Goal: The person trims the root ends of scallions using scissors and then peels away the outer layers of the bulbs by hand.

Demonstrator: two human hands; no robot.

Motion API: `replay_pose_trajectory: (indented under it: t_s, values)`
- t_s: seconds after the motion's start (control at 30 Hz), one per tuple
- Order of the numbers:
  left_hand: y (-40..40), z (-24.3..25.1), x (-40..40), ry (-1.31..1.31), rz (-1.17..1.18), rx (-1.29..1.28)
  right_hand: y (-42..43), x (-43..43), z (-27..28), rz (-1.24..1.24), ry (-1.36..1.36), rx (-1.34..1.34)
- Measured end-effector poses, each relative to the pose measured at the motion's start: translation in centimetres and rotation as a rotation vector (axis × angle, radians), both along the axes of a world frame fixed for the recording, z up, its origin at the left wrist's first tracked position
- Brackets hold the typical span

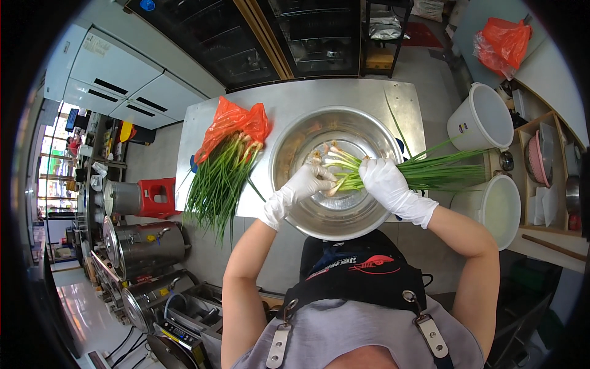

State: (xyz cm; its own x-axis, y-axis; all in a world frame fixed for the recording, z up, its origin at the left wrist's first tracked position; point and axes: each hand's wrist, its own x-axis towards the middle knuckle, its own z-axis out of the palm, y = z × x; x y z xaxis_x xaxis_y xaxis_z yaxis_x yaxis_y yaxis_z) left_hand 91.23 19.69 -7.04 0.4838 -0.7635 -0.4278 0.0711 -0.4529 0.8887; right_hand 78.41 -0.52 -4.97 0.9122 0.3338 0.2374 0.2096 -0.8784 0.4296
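A bunch of green onions lies across a large stainless steel bowl, white root ends over the bowl and green tops reaching past its right rim. My right hand, in a white glove, is closed around the stalks. My left hand, also gloved, pinches at the white end of a stalk over the bowl. Roots and peelings show near the left fingertips. Another heap of green onions rests on the steel table to the left, its root ends partly covered by a red plastic bag.
White buckets stand right of the table, beside a wooden shelf with baskets. A red stool and steel drums are at the left. Glass-door cabinets stand beyond the table.
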Motion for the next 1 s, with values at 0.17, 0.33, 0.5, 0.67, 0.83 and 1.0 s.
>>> replay_pose_trajectory:
  t_s: [0.17,0.33,0.5,0.67,0.83,1.0]
  values:
    - [-0.5,-0.1,-0.3,0.058,0.072,-0.073,-0.3,0.5,0.4,-0.006,0.019,-0.028]
    - [-0.1,-1.3,-1.1,0.072,0.21,-0.122,-0.4,0.8,0.7,-0.004,-0.012,-0.06]
    - [-0.8,-1.9,-2.1,0.033,0.31,-0.081,-0.2,0.7,0.5,-0.007,0.004,-0.049]
    - [0.2,-3.4,-1.6,-0.169,0.484,-0.108,0.1,0.3,0.6,0.011,0.014,-0.03]
    - [1.6,-3.9,-0.3,-0.228,0.554,-0.127,-0.4,0.0,0.3,-0.038,-0.009,0.01]
    - [2.3,-3.8,0.1,-0.561,0.395,-0.047,-1.3,-0.1,0.7,-0.292,0.421,0.442]
